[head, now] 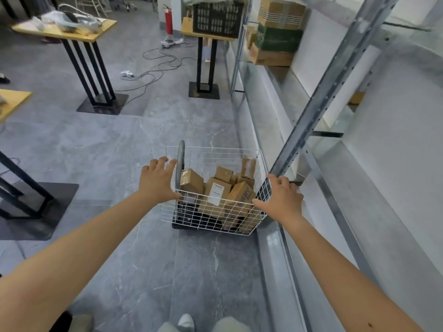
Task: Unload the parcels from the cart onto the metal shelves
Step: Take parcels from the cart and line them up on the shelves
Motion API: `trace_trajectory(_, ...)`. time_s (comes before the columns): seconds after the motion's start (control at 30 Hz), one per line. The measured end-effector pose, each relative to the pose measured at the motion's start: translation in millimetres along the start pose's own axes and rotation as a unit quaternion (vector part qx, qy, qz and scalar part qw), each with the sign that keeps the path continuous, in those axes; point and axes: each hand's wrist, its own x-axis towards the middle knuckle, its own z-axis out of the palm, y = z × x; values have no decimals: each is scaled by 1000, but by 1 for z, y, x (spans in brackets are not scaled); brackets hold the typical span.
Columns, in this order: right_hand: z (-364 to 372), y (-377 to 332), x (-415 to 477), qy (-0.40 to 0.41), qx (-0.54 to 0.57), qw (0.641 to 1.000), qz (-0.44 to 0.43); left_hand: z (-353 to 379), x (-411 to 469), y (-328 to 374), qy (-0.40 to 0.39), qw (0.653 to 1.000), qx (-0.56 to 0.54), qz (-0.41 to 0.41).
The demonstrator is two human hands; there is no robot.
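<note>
A white wire cart [191, 219] stands on the grey floor, filled with several brown cardboard parcels [217, 191]. Its grey handle [180, 161] rises at the cart's left side. My left hand [157, 179] reaches over the cart's left rim beside the handle, fingers spread and holding nothing. Over the cart's right rim hovers my right hand [281, 198], its fingers loosely spread and its thumb near the wire. The metal shelves [321, 92] run along the right wall, right next to the cart.
Stacked boxes [278, 32] sit on a far shelf. Yellow-topped tables on black stands [72, 32] are at the left and back, one carrying a black crate [217, 16]. Cables [153, 68] trail across the floor near a red fire extinguisher [169, 19].
</note>
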Motion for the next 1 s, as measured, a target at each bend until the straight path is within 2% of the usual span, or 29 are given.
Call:
trace_trajectory(0.27, 23, -27, 67, -74, 86, 991, -65, 17, 51, -20, -19, 1000, -7, 1)
trace_trajectory(0.5, 50, -38, 151, -106, 90, 986, -86, 40, 114, -19, -21, 999, -46, -14)
trace_trajectory(0.7, 73, -33, 233, -143, 73, 982, -100, 66, 185, 7, -11, 995, -103, -6)
trace_trajectory(0.8, 86, -28, 274, -157, 56, 981, -101, 87, 220, 24, -39, 992, -123, -14)
trace_trajectory(1.0, 116, -23, 342, -232, 77, 964, -101, 135, 270, 48, -126, 979, -150, -57)
